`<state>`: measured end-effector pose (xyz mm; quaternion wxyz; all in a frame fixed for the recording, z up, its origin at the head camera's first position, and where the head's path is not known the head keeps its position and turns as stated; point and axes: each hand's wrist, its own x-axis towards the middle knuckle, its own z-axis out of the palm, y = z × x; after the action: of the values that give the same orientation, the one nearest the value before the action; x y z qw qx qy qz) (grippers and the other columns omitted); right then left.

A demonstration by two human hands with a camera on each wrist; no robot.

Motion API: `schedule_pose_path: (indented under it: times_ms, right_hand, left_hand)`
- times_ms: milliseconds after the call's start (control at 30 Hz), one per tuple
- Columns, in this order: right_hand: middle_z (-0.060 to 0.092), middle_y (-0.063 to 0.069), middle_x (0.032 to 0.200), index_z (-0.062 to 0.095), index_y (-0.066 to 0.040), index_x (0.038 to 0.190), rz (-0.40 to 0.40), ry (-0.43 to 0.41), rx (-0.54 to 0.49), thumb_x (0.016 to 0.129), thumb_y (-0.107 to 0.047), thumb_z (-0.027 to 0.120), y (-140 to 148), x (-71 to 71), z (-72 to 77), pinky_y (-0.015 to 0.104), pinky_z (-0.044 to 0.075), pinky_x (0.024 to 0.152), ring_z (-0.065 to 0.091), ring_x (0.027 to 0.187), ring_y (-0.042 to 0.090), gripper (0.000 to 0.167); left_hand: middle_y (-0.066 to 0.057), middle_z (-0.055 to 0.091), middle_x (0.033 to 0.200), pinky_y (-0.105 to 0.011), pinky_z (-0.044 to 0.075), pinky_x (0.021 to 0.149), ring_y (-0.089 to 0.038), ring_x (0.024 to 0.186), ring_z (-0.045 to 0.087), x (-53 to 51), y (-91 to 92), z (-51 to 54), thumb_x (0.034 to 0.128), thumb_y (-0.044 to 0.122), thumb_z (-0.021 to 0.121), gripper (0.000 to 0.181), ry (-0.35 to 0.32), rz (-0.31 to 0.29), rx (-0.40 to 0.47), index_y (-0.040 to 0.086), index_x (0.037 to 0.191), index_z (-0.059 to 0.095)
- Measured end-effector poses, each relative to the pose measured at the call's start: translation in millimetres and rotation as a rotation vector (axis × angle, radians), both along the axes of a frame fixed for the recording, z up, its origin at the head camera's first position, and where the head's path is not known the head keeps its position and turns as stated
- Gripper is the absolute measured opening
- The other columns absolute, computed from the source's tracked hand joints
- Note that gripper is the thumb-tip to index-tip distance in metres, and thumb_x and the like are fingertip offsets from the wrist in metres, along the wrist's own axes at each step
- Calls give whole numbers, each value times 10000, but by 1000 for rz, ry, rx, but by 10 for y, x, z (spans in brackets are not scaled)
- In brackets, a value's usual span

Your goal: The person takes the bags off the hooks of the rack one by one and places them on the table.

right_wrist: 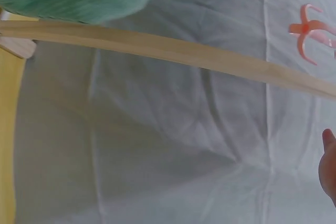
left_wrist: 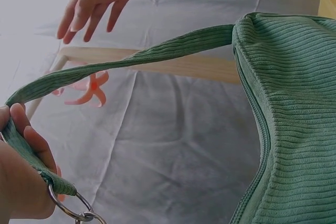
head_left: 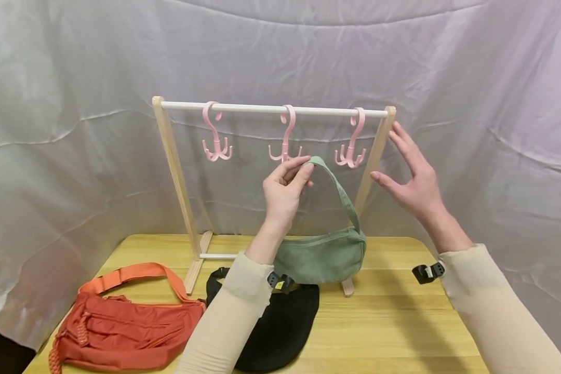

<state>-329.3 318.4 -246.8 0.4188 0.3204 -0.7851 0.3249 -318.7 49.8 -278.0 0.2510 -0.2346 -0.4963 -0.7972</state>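
My left hand [head_left: 282, 195] pinches the strap of a green corduroy shoulder bag [head_left: 324, 257] between thumb and fingers. The bag hangs in the air in front of the rack, its strap [left_wrist: 173, 48] stretched up to the hand. A metal ring [left_wrist: 68, 208] shows at the strap's end in the left wrist view. Just behind the pinching fingers is the middle pink hook [head_left: 287, 130], its lower part partly hidden. My right hand [head_left: 416, 182] is beside the rack's right wooden post [head_left: 381, 140], fingers extended and thumb spread; whether it touches the post is unclear.
Two more pink hooks, left [head_left: 217, 148] and right [head_left: 352, 140], hang from the white rail [head_left: 248, 108]. On the wooden table [head_left: 392, 322] lie a red-orange bag [head_left: 126, 332] at left and a black bag [head_left: 280, 332], partly covered by my left forearm. Grey cloth [head_left: 75, 78] hangs behind.
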Motion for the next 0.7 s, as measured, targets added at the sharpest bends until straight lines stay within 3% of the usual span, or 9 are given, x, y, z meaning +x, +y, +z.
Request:
schedule_pose_path:
  times_ms: [233,500,700]
  right_hand:
    - [436,97,1622,529,-28,1505,60,17,10,711,17,899,41,53,-388,317,282,1235,388,1508,228,877]
    - [511,140,1559,545,-12,1484,88,-67,13,668,138,884,97,126,-890,193,401,1115,492,1384,22,897]
    - [527,188,1532,556,15,1463,106,-118,5,654,191,875,144,185,-1226,192,440,1078,512,1359,9,887]
  left_hand:
    - [64,760,864,-196,436,549,-71,621,647,6,2,-19,945,-7,741,231,0,-3,11,-95,1158,726]
    - [63,756,838,-203,440,544,-66,614,645,12,18,-46,940,-9,746,230,0,9,15,-101,1150,724]
    - [75,757,834,-181,442,541,-71,615,648,15,19,-56,945,-7,741,234,6,11,17,-104,1157,721]
